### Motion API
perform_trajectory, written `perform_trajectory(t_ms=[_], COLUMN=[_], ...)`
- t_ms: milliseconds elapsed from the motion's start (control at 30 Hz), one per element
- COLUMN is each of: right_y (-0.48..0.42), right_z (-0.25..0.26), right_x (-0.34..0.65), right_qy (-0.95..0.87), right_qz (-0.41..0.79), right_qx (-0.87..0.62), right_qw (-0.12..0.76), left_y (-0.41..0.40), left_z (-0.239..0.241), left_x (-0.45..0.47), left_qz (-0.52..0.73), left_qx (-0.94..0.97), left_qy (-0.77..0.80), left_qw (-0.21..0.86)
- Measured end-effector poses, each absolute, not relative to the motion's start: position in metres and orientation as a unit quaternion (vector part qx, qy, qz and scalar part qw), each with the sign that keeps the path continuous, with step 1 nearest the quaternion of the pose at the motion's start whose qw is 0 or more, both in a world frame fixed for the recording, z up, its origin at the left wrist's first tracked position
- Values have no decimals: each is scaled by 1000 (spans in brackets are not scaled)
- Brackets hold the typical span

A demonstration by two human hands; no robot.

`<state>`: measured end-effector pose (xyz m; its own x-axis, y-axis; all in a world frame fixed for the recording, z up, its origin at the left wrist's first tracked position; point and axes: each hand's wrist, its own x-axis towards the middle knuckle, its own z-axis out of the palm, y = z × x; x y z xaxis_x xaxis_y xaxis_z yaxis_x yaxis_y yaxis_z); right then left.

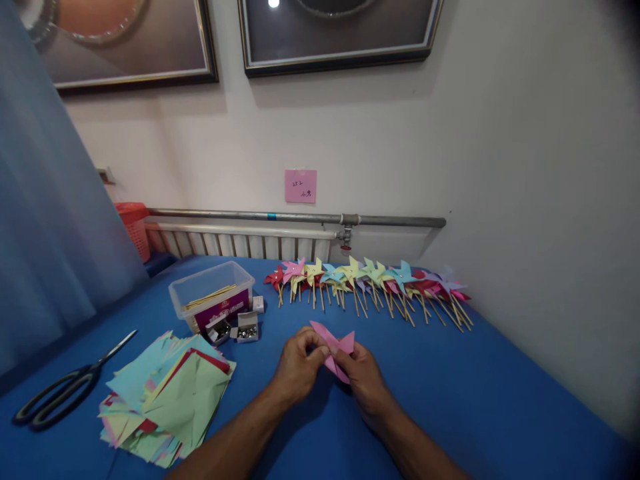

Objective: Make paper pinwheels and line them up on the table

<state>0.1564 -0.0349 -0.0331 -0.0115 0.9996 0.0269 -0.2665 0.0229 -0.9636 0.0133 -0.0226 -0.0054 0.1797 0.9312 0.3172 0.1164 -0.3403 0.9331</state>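
Both my hands meet over the blue table (450,400), pinching a pink paper pinwheel shape (334,347) between them. My left hand (298,364) grips its left side with fingers curled. My right hand (364,379) holds the lower right part, fingers closed on the paper. The pink points stick up above my fingers.
A row of finished paper pinwheels on sticks (370,283) lies along the back. A clear plastic box with sticks (213,293) and small open boxes of pins (239,328) sit left of centre. A stack of coloured paper squares (167,397) and black scissors (63,390) lie at left.
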Motion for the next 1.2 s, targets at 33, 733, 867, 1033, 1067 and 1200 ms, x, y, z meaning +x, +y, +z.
perform_trajectory(t_ms=[33, 733, 867, 1033, 1067, 1200], right_y=[-35, -37, -36, -32, -30, -26], right_z=[-32, -25, -26, -30, -32, -39], right_x=[156, 155, 157, 159, 159, 160], right_qy=[-438, -450, -450, -451, -451, -461], right_qz=[563, 549, 560, 557, 550, 520], right_qx=[-416, -429, -423, -435, -441, -464], right_qw=[563, 559, 553, 546, 546, 549], left_y=[-23, -27, -26, -24, -23, -22], left_z=[-6, -4, -3, -4, -5, -8], left_x=[14, 15, 14, 12, 12, 12], left_qz=[495, 467, 477, 466, 462, 453], left_qx=[645, 633, 624, 631, 635, 637], left_qy=[413, 461, 456, 444, 445, 450], left_qw=[411, 410, 418, 433, 431, 431])
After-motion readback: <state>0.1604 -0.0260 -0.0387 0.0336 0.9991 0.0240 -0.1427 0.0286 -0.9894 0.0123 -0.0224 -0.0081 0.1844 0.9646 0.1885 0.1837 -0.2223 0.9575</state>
